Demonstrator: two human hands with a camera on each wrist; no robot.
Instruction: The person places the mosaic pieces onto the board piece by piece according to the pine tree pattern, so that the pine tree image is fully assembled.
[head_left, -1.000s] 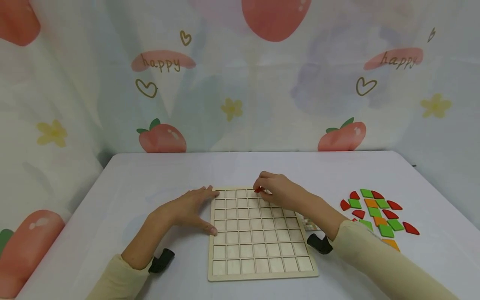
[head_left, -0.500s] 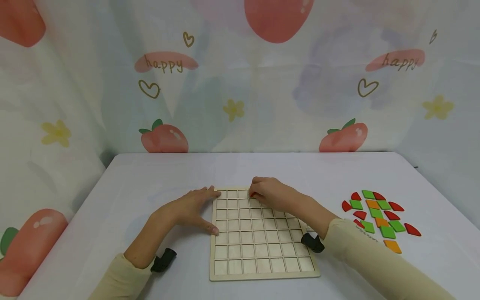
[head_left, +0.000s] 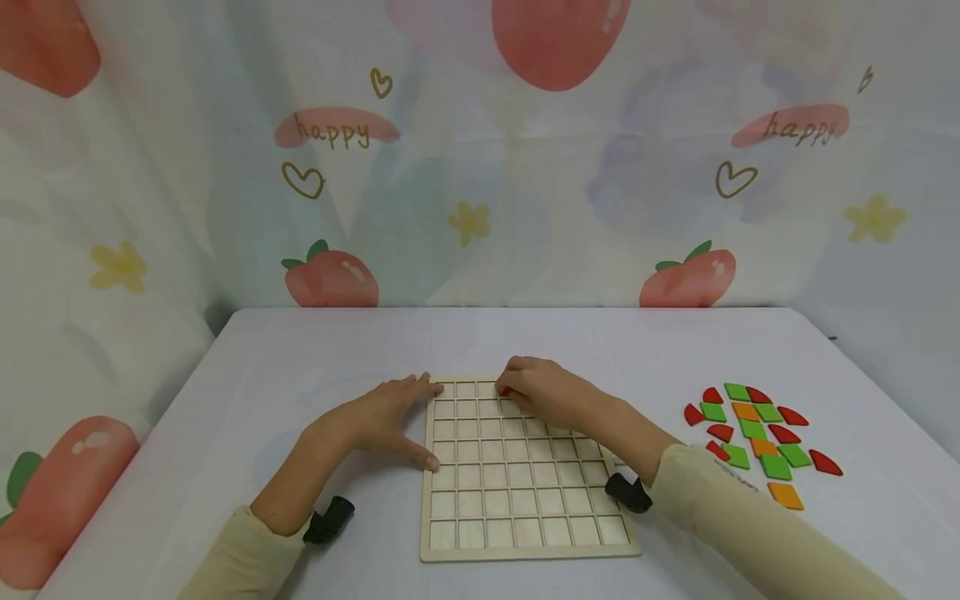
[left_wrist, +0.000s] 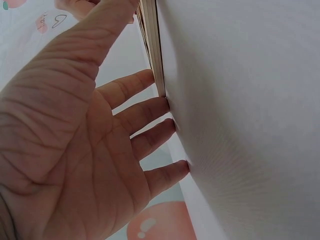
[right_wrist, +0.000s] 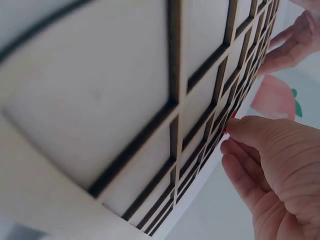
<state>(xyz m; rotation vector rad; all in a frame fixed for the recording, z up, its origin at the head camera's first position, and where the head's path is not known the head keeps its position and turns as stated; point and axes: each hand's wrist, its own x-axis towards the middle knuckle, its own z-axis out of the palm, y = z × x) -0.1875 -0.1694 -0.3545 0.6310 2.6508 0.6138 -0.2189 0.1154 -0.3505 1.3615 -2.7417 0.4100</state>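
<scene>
A pale wooden grid board (head_left: 531,553) with square cells lies on the table. My left hand (head_left: 373,418) rests at its left side, fingers spread and fairly straight. In the left wrist view, fingertips touch the board's edge (left_wrist: 154,50) and the white tabletop. At the far row of cells my right hand (head_left: 553,392) pinches a small red piece (head_left: 505,390) between thumb and fingers, low over a cell. Most of that piece is hidden by the fingers; a sliver of red (right_wrist: 233,115) shows in the right wrist view.
Right of the board several flat pieces lie spread on the table: green squares (head_left: 775,467), orange squares (head_left: 785,496) and red rounded wedges (head_left: 826,462). Dark cameras (head_left: 628,493) sit at both wrists. A patterned cloth (head_left: 525,167) hangs behind the table.
My right hand has moved slightly left and down with the red piece, onto a cell of the far row. Over the last half second it barely moves. The left hand stays in place.
</scene>
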